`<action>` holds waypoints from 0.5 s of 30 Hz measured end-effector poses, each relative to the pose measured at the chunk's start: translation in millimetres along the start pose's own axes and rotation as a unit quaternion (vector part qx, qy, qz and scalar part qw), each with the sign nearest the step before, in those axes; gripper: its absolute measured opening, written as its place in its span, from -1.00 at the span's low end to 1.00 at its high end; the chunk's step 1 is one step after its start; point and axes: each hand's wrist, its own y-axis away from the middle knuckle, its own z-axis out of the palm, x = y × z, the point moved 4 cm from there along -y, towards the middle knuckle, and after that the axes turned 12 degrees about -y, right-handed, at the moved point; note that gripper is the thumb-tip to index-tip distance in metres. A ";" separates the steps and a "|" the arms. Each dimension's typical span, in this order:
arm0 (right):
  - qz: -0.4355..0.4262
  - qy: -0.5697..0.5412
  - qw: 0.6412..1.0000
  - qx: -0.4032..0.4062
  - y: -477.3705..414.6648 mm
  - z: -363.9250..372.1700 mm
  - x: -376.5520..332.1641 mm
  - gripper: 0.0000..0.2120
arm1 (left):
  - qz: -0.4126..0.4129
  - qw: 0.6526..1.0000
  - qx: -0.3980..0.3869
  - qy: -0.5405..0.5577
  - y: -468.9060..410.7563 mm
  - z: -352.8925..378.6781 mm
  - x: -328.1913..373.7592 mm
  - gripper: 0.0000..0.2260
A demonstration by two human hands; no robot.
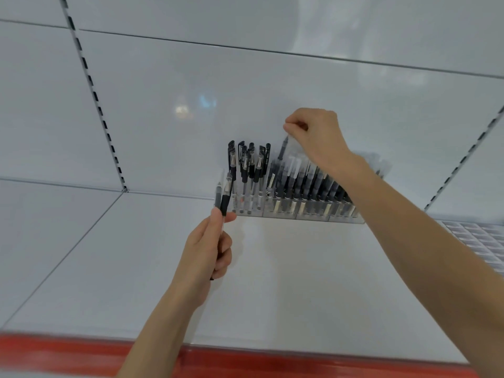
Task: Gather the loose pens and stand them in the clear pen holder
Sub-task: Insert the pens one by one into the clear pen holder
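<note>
Pens are filling most of the clear pen holder [300, 214], which is sitting at the back edge of the shelf [163, 268], right against the back panel [163, 118]. Black capped ones are standing at its left end and a dense row of dark ones is running toward its right end. No pens are lying loose on the bare part of the shelf, so the gathering is looking done. What seems to be left is seating the ones in hand.

Reaching in from the red front edge [54, 353], the left hand [207, 249] is holding up a black pen [225, 197] just beside the holder's left end. Its fingers [225, 257] are curling round the barrel, the thumb is pressing near the grip, and the tip is poking out below the palm. A second pen may be lying alongside it, but I cannot tell.

Stretching further back, the right hand [313, 135] is hovering above the middle of the holder with the wrist bent down. Its fingers [289, 128] are pinching the top of a dark pen [282, 150], whose lower end is disappearing among the standing row.
</note>
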 end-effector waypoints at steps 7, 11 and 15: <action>0.014 0.048 0.996 -0.074 9.2 20.1 11.1 -0.81 | -0.018 0.999 -0.013 0.028 -3.0 -0.3 -2.9 -0.68; 0.005 0.103 0.986 -0.129 16.8 30.0 15.8 -0.77 | -0.001 1.000 -0.002 0.005 -1.9 -0.6 -0.4 -0.76; -0.005 0.072 0.996 -0.058 22.9 22.0 5.9 -0.76 | 0.019 1.000 0.002 0.000 0.6 1.7 4.3 -0.81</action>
